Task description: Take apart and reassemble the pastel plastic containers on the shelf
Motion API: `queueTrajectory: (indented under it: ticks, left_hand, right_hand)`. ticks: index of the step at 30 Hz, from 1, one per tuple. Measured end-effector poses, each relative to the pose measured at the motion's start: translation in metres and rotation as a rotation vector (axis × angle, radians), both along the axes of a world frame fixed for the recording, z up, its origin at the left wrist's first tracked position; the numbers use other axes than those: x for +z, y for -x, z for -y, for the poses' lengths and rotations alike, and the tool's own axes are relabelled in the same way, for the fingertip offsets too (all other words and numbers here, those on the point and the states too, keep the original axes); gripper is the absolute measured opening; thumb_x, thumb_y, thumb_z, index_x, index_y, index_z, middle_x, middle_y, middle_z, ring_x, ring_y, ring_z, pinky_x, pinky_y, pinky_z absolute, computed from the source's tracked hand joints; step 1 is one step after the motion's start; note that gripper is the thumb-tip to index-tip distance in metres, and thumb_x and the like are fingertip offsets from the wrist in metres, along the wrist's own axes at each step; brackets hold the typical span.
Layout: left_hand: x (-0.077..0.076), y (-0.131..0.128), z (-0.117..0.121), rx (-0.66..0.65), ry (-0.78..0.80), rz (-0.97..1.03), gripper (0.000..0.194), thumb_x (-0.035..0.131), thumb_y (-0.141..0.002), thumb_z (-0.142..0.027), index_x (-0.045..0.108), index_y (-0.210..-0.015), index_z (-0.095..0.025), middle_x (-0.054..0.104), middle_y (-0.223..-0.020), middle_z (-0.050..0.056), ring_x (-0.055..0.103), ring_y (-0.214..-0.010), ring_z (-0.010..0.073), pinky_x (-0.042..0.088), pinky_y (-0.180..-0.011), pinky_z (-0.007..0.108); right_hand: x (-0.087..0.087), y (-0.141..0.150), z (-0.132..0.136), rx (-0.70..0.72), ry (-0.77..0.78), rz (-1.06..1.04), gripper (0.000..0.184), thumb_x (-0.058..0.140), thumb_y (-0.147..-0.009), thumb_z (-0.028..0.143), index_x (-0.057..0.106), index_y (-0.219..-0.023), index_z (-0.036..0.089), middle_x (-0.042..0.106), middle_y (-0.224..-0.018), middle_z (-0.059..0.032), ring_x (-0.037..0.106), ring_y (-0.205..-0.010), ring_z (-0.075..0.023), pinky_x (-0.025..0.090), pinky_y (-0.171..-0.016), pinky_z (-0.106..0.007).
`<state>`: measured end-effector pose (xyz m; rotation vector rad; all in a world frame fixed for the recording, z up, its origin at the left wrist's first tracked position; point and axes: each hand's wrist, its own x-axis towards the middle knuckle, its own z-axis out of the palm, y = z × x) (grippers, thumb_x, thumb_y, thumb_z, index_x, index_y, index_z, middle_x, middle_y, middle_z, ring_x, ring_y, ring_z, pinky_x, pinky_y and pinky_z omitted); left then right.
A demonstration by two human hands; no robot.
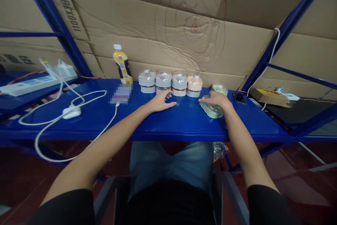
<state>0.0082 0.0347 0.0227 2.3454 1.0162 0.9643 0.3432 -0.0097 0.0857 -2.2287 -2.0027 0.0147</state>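
Observation:
My left hand (160, 102) hovers over the shelf with thumb and fingers apart. It is just in front of a row of small stacked round containers with clear lids: two grey ones (147, 80) (163, 81), a grey one with a pink base (179, 84), and a pink one with a grey base (194, 84). My right hand (216, 99) is on a pale green container (212, 111) with a clear top, its fingers partly hiding it. Just behind that hand lies another pale green piece (220, 89).
A yellow drink bottle (122, 65) stands at the back left, by a blurred phone (121, 94) on a white cable. A white charger (72, 112) and power strip (37, 83) lie farther left. At right are a dark phone (239, 97) and a cardboard tray (270, 97).

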Motion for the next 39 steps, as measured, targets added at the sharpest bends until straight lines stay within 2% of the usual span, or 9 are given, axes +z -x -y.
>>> queueTrajectory:
  ticks: [5,8,14,18,21,27,30,34,39]
  left_hand:
    - [0.003,-0.004,0.007,-0.108,0.026,0.024,0.089,0.094,-0.071,-0.061,0.060,-0.142,-0.020,0.073,-0.130,0.017,0.072,-0.122,0.0366,0.060,-0.106,0.056]
    - [0.005,-0.006,0.014,-0.224,0.025,0.025,0.106,0.101,-0.063,-0.059,0.056,-0.153,-0.023,0.071,-0.139,0.018,0.071,-0.130,0.0408,0.058,-0.111,0.059]
    - [0.000,-0.012,0.018,-0.350,0.023,0.012,0.112,0.102,-0.066,-0.055,0.051,-0.161,-0.025,0.066,-0.155,0.019,0.065,-0.144,0.0447,0.051,-0.122,0.065]
    - [-0.004,-0.012,0.011,-0.352,-0.010,0.058,0.116,0.100,-0.068,-0.052,0.044,-0.166,-0.022,0.061,-0.160,0.021,0.062,-0.147,0.0441,0.049,-0.125,0.063]
    - [-0.004,-0.008,0.007,-0.305,-0.034,0.039,0.117,0.099,-0.067,-0.051,0.045,-0.166,-0.020,0.062,-0.159,0.021,0.063,-0.145,0.0445,0.049,-0.124,0.063]
    - [0.001,-0.001,0.008,-0.276,-0.064,-0.109,0.050,0.084,-0.085,-0.058,0.083,-0.123,-0.025,0.072,-0.129,0.013,0.071,-0.126,0.0374,0.053,-0.118,0.060]
    - [0.005,-0.001,0.011,-0.262,-0.042,-0.061,0.043,0.079,-0.091,-0.060,0.086,-0.113,-0.025,0.070,-0.132,0.014,0.068,-0.128,0.0359,0.052,-0.120,0.059]
    - [0.016,0.011,0.004,-0.172,-0.007,-0.057,0.042,0.075,-0.091,-0.061,0.085,-0.105,-0.023,0.069,-0.129,0.014,0.070,-0.120,0.0336,0.055,-0.114,0.058]
    - [0.024,0.037,-0.015,-0.022,0.015,-0.168,0.046,0.086,-0.074,-0.069,0.082,-0.087,-0.025,0.072,-0.109,0.008,0.070,-0.106,0.0321,0.058,-0.102,0.051]
  right_hand:
    - [-0.005,0.028,0.010,0.476,-0.107,-0.230,0.093,0.063,-0.097,0.081,0.052,-0.165,0.018,0.068,-0.158,-0.0221,0.070,-0.138,-0.0417,0.057,-0.115,-0.054]
    - [-0.009,0.043,0.013,0.735,-0.141,-0.357,0.095,0.075,-0.090,0.078,0.055,-0.164,0.022,0.064,-0.163,-0.0181,0.068,-0.142,-0.0413,0.055,-0.120,-0.057]
    - [-0.026,0.058,0.010,0.932,-0.117,-0.351,0.108,0.094,-0.072,0.068,0.056,-0.164,0.026,0.066,-0.161,-0.0155,0.064,-0.146,-0.0409,0.052,-0.124,-0.059]
    - [-0.029,0.060,0.007,0.914,-0.190,-0.376,0.100,0.092,-0.076,0.066,0.059,-0.161,0.025,0.068,-0.157,-0.0152,0.066,-0.142,-0.0400,0.053,-0.122,-0.058]
    - [-0.022,0.048,0.005,0.811,-0.219,-0.389,0.088,0.087,-0.082,0.069,0.066,-0.153,0.022,0.074,-0.148,-0.0150,0.072,-0.132,-0.0391,0.057,-0.116,-0.056]
    - [-0.010,0.000,-0.006,0.432,-0.056,-0.330,0.082,0.080,-0.090,0.071,0.067,-0.149,0.016,0.080,-0.131,-0.0170,0.077,-0.114,-0.0363,0.061,-0.105,-0.052]
    - [-0.008,-0.015,-0.011,0.316,0.038,-0.312,0.077,0.078,-0.093,0.071,0.067,-0.147,0.017,0.081,-0.125,-0.0154,0.079,-0.110,-0.0341,0.061,-0.104,-0.050]
    - [-0.007,-0.022,-0.015,0.288,0.080,-0.303,0.077,0.078,-0.094,0.069,0.066,-0.149,0.017,0.081,-0.127,-0.0158,0.079,-0.111,-0.0334,0.061,-0.105,-0.048]
    - [-0.010,-0.028,-0.017,0.355,0.124,-0.228,0.082,0.097,-0.076,0.050,0.069,-0.148,0.022,0.081,-0.132,-0.0119,0.078,-0.121,-0.0358,0.063,-0.106,-0.046]
